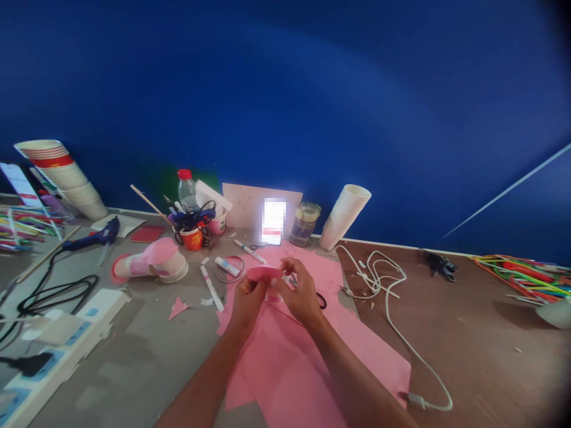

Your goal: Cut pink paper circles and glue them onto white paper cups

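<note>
Both of my hands meet above the pink paper sheets (285,362) in the middle of the table. My left hand (248,297) and my right hand (300,291) each pinch an edge of a small pink paper piece (264,273), which is curved and held flat between them. Fingers of both hands are closed on it. A pair of black-handled scissors (322,301) lies partly hidden just right of my right hand.
A pink-covered paper cup (154,263) lies on its side at left, near a blue glue gun (96,236) and black cables. A pen holder cup (193,233), water bottle, phone (273,221), jar and stacked paper cups (343,215) line the back. White cable (392,309) and coloured straws (526,276) lie right.
</note>
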`<action>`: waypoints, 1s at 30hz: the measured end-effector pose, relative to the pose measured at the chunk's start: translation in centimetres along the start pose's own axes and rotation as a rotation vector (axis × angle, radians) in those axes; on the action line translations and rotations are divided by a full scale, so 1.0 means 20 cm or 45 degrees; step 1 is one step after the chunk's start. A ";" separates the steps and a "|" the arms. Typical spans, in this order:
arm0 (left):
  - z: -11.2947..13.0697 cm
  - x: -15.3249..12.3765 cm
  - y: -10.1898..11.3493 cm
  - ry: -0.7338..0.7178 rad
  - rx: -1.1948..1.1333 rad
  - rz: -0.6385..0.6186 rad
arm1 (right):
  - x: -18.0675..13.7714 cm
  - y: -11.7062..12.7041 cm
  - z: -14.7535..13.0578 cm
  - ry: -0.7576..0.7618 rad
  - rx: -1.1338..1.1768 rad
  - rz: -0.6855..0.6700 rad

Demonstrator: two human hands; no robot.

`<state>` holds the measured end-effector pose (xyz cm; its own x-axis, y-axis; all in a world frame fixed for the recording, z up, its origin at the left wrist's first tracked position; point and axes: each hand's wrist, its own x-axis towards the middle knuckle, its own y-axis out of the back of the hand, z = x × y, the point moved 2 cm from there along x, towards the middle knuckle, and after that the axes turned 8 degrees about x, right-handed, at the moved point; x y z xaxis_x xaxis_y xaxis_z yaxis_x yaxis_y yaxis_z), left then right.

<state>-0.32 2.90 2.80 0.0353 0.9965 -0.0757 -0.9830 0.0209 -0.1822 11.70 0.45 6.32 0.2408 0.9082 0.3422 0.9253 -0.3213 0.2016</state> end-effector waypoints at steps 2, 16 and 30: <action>0.01 -0.01 0.00 -0.014 0.023 -0.028 | 0.00 0.00 -0.01 0.004 -0.038 0.005; 0.02 -0.04 -0.02 -0.040 0.087 -0.153 | 0.01 0.00 0.00 -0.130 -0.214 0.068; -0.02 0.06 0.09 0.027 -0.171 0.331 | 0.05 0.07 0.02 0.036 -0.372 -0.375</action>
<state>-2.01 4.13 2.04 -0.2092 0.9652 -0.1572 -0.9272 -0.2469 -0.2818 13.35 0.95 6.53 -0.0334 0.9662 0.2555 0.8305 -0.1154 0.5450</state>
